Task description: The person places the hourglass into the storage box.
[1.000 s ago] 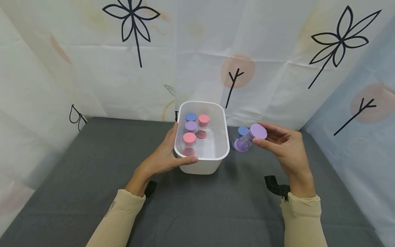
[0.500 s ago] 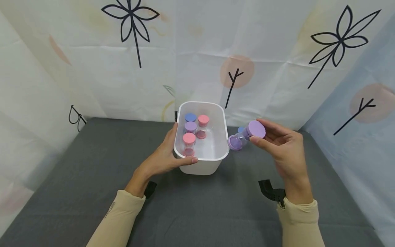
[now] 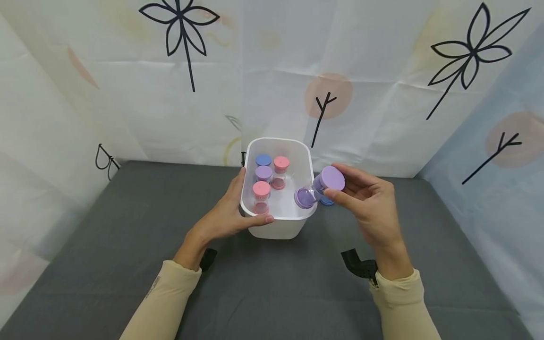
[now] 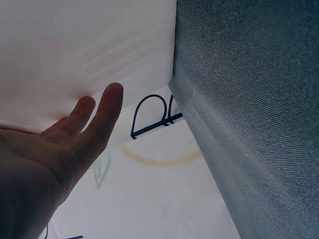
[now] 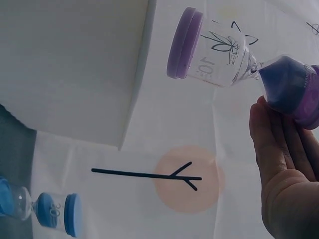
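My right hand (image 3: 371, 203) pinches a purple-capped hourglass (image 3: 333, 178) by its upper cap. Tilted, its lower end reaches over the right rim of a white plastic bin (image 3: 276, 230). A "10" shows on the clear bulb of this purple hourglass (image 5: 207, 50) in the right wrist view. My left hand (image 3: 225, 212) spans the bin's front left corner, thumb along the front rim; its straight fingers (image 4: 109, 99) touch the outer wall. Inside the bin stand a blue hourglass (image 3: 263, 159), a purple one (image 3: 263, 173) and two pink ones, a far one (image 3: 281, 163) and a near one (image 3: 261, 189).
A blue hourglass (image 5: 47, 209) stands on the grey cloth-covered table (image 3: 272, 293) just right of the bin, mostly hidden behind my right hand's hourglass in the head view. A patterned white curtain (image 3: 272, 94) rises close behind the bin.
My right hand has carried the purple hourglass leftward, from beside the blue one outside to above the bin's right edge. My left hand stays at the bin.
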`<state>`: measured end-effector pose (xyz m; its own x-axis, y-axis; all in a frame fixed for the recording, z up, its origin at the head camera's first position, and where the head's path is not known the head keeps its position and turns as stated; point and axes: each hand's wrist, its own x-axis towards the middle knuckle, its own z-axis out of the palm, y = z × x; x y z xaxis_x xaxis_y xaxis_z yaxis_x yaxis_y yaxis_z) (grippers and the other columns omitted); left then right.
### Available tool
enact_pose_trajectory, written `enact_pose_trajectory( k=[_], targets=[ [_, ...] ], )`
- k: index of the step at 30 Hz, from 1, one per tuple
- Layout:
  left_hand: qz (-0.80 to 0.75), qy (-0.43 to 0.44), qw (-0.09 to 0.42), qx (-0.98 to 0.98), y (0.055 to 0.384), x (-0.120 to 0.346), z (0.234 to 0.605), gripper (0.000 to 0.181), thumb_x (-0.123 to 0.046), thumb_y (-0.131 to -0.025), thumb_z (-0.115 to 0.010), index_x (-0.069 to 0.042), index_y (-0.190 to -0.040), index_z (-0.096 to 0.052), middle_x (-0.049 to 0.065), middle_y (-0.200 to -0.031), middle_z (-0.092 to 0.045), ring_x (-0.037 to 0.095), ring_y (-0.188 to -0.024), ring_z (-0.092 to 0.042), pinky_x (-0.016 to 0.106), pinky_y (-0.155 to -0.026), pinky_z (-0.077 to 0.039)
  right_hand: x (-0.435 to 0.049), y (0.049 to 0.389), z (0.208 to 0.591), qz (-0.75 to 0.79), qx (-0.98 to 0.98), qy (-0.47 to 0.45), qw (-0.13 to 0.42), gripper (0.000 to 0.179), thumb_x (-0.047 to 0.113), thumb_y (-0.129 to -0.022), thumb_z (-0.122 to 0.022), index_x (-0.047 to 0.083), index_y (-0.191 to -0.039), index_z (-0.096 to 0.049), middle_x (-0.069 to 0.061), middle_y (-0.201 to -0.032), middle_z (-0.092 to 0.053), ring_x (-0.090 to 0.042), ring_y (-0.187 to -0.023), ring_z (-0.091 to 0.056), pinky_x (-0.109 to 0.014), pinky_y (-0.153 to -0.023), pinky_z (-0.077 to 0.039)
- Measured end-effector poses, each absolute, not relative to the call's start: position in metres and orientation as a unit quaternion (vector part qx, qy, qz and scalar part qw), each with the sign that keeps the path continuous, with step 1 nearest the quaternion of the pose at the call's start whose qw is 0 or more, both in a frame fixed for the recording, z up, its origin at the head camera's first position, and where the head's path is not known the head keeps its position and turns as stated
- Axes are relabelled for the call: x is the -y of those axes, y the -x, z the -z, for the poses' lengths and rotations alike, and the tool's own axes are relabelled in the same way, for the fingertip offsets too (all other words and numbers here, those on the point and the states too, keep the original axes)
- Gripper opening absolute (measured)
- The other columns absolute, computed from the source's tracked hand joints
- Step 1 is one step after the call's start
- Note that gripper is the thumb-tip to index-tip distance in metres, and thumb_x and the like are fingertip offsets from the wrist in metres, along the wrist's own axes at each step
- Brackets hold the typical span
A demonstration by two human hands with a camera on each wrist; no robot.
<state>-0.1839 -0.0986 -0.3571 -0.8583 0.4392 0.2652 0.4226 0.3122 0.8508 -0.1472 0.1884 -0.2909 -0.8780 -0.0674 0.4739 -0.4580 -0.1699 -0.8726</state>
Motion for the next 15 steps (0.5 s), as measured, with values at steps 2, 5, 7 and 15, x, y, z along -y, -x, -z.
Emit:
enact_pose_trajectory(
  k=[2, 5, 7, 15],
  targets=[
    [-0.529, -0.268, 0.01, -0.805, 0.178, 0.097, 0.349, 0.125, -0.025, -0.078, -0.089, -0.031, -0.163, 0.003, 0.008, -0.163, -0.016, 0.033, -0.145, -0.022, 0.065, -0.111, -0.028, -0.184, 0.151, 0.292, -0.729, 0.643, -0.205, 0.119, 0.048, -0.025, -0.079, -0.071, -0.016, -0.125, -0.062, -0.018, -0.117, -0.071, -0.023, -0.101, -0.071, -0.031, -0.089, -0.055],
    [-0.531, -0.268, 0.014, -0.804, 0.172, 0.096, 0.339, 0.124, -0.021, -0.079, -0.088, -0.029, -0.163, 0.002, 0.007, -0.162, -0.018, 0.031, -0.145, -0.023, 0.064, -0.111, -0.028, -0.176, 0.16, 0.294, -0.716, 0.664, -0.196, 0.089, 0.048, -0.019, -0.081, -0.074, -0.014, -0.128, -0.063, -0.015, -0.118, -0.071, -0.023, -0.102, -0.07, -0.032, -0.09, -0.055],
    [-0.531, -0.269, 0.016, -0.803, 0.171, 0.096, 0.336, 0.122, -0.02, -0.08, -0.087, -0.03, -0.163, 0.001, 0.007, -0.161, -0.019, 0.03, -0.144, -0.024, 0.064, -0.111, -0.028, -0.17, 0.167, 0.297, -0.71, 0.674, -0.195, 0.062, 0.049, -0.015, -0.082, -0.076, -0.012, -0.129, -0.063, -0.013, -0.117, -0.071, -0.023, -0.102, -0.071, -0.032, -0.09, -0.055],
    [-0.535, -0.266, 0.023, -0.802, 0.171, 0.098, 0.338, 0.122, -0.02, -0.08, -0.086, -0.028, -0.163, 0.003, 0.011, -0.161, -0.017, 0.031, -0.143, -0.026, 0.065, -0.111, -0.028, -0.137, 0.195, 0.31, -0.686, 0.694, -0.208, -0.065, 0.05, -0.006, -0.084, -0.078, -0.006, -0.132, -0.064, -0.016, -0.116, -0.072, -0.025, -0.105, -0.071, -0.035, -0.089, -0.056]
  ],
)
